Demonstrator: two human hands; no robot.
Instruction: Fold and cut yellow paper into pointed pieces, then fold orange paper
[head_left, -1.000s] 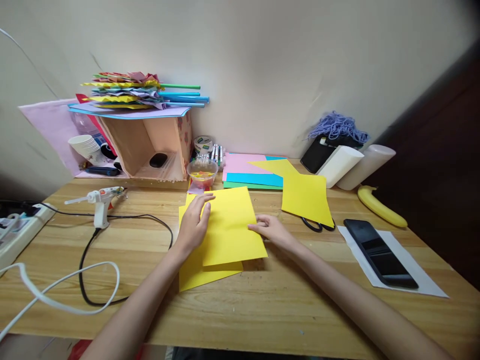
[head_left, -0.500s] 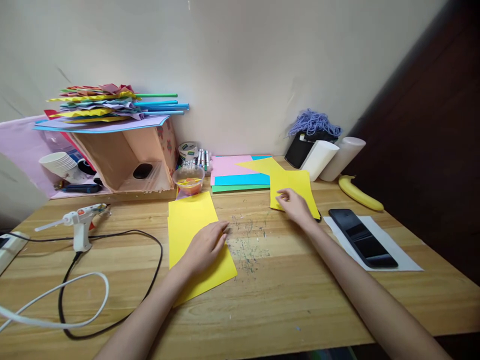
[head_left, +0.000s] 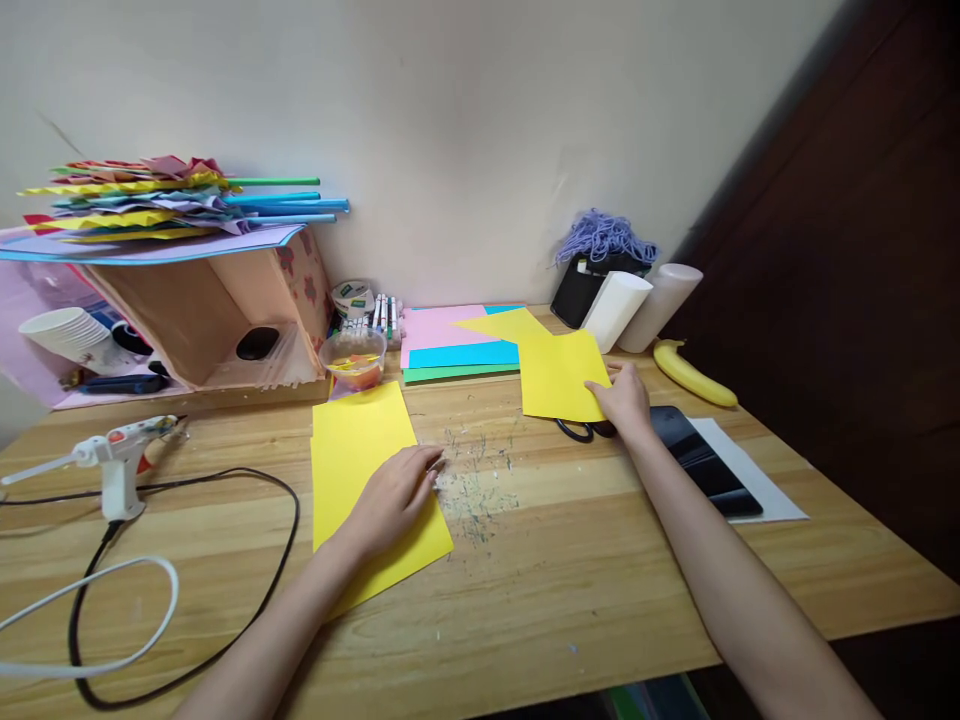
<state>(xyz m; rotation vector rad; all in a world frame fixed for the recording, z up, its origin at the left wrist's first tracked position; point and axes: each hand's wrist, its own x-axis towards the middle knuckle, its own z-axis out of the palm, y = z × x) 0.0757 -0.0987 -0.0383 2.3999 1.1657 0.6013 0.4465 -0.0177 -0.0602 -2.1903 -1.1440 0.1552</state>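
"Yellow sheets (head_left: 352, 445) lie left of centre on the worktop (head_left: 525, 590). What is the left hand (head_left: 394, 495) doing there?"

"Resting on them, palm down. Its fingers lie close together, slightly bent, and the tips reach past the sheets' right edge, over speckled wood."

"And the right hand (head_left: 630, 400)?"

"At the right edge of a yellow piece (head_left: 555, 378), towards the back. The thumb overlaps the edge, with the fingers curled just beside it. Whether they pinch the piece, I cannot tell."

"What shows beneath it?"

"Black loops (head_left: 574, 431) poke out at the near edge. Behind, a pointed scrap (head_left: 510, 325) lies over pink and blue card (head_left: 465, 357). Whether scrap and piece are joined, I cannot tell."

"Anything beside the right forearm?"

"A phone (head_left: 701, 455), partly hidden by it, lying on white paper (head_left: 765, 485). A banana (head_left: 694, 375) is farther back, near two rolls (head_left: 622, 305)."

"And around the left hand?"

"A clear bowl (head_left: 331, 368) stands just behind the sheets. Well to the left, a glue gun (head_left: 120, 460) stands upright, with a black cord (head_left: 298, 510) looping between it and the sheets."
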